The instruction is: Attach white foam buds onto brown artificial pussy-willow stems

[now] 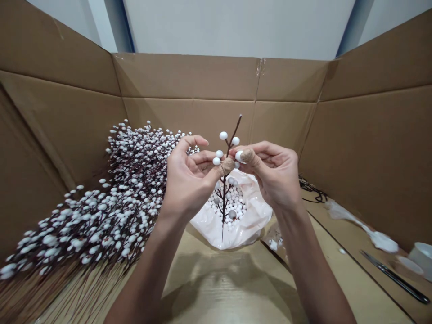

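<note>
Left hand: the left hand [188, 182] is curled, its fingers bent inward and its taped thumb [227, 166] pressed against the berry sprig at a fork in the stem.

Right hand: the right hand [272, 175] is curled too, its taped thumb [248, 156] pinching a white foam berry [239, 156] on a short side twig; exactly which fingertips meet behind it is hidden.

Berry sprig: the berry sprig [230, 146] is held upright between both hands, above the plastic bag, with a thin dark stem and white round berries. Its lower stem hangs down in front of the bag.

Nearby: a pinkish-white plastic bag [252, 216] lies open just below the hands, with loose white berries [232, 202] inside it.

Left side: a large heap of berry branches [111, 202] lies beside the left hand, its stems fanning toward the bottom corner.

Right side: long dark scissors [394, 276], a white cup [421, 257], a white strip of plastic [362, 228] and a black cord [312, 191] lie on the worktop.

Around: cardboard walls [185, 76] stand behind and beside everything, and a cardboard sheet [219, 283] lies beneath.
</note>
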